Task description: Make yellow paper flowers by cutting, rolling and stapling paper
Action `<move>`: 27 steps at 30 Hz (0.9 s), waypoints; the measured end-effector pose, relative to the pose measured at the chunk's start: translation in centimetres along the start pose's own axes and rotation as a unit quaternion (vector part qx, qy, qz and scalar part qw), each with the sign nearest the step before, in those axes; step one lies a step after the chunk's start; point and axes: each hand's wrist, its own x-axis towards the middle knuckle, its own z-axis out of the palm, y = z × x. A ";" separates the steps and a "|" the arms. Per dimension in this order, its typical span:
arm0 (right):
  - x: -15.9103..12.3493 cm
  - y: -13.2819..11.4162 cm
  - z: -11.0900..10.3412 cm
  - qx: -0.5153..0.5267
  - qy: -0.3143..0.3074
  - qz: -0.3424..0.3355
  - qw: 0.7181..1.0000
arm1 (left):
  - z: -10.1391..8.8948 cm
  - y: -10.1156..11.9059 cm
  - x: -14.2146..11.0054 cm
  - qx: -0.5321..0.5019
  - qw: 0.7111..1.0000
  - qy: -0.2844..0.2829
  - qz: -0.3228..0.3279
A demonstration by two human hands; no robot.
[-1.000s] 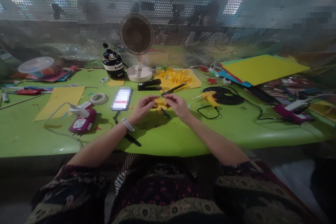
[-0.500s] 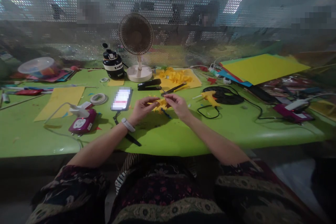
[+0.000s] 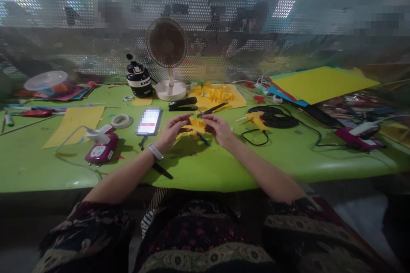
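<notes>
My left hand and my right hand meet over the middle of the green table. Between their fingertips they pinch a small yellow paper piece, folded and crumpled. The left wrist wears a white watch. A dark pen-like tool lies on the table just under the paper. A phone lies just left of my left hand.
Behind the hands lie a black stapler, scissors and a heap of yellow paper pieces. A yellow glue gun with black cable lies right. A small fan, a dark bottle, tape rolls and a pink power strip stand left.
The hands have lifted the yellow paper piece slightly and turned it between the fingers; the left fingers have shifted their hold. Nothing else on the table has moved.
</notes>
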 end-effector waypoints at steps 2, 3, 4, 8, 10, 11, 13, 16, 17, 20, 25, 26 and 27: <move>0.0 0.0 0.0 0.014 -0.002 0.011 1.000 | -0.1 -0.1 0.0 0.003 1.000 -0.004 0.002; 0.0 0.0 0.0 0.024 -0.002 0.017 1.000 | -0.1 -0.1 0.0 0.004 1.000 -0.005 0.003; 0.0 0.0 0.1 0.033 0.001 0.021 0.999 | -0.1 -0.1 0.0 0.004 1.000 -0.005 0.005; 0.0 0.0 0.2 0.051 0.007 0.025 0.998 | -0.1 -0.2 0.1 0.004 1.000 -0.001 0.011; 0.0 0.0 0.2 0.051 0.005 0.024 0.998 | -0.1 -0.2 0.0 0.004 1.000 -0.001 0.011; 0.0 0.0 0.2 0.049 0.004 0.024 0.998 | -0.1 -0.2 0.0 0.004 1.000 -0.003 0.011; -0.1 -0.1 0.2 0.044 0.001 0.026 0.999 | -0.1 -0.3 0.0 0.006 1.000 -0.005 0.013; -0.1 -0.2 0.2 0.034 0.004 0.029 0.999 | -0.2 -0.3 0.0 0.012 1.000 -0.001 0.015; -0.1 -0.2 0.2 0.032 0.006 0.031 0.999 | -0.2 -0.4 0.0 0.013 1.000 0.001 0.015; -0.1 -0.1 0.1 0.033 0.009 0.033 0.999 | -0.2 -0.4 0.1 0.011 1.000 0.002 0.012; -0.1 -0.1 0.1 0.037 0.002 0.028 0.999 | -0.3 -0.3 0.1 0.006 1.000 -0.006 0.008; -0.1 -0.2 0.1 0.037 0.002 0.031 0.999 | -0.4 -0.3 0.1 0.007 1.000 -0.009 0.009; -0.2 -0.3 0.2 0.037 0.003 0.034 0.999 | -0.4 -0.3 0.1 0.008 1.000 -0.010 0.011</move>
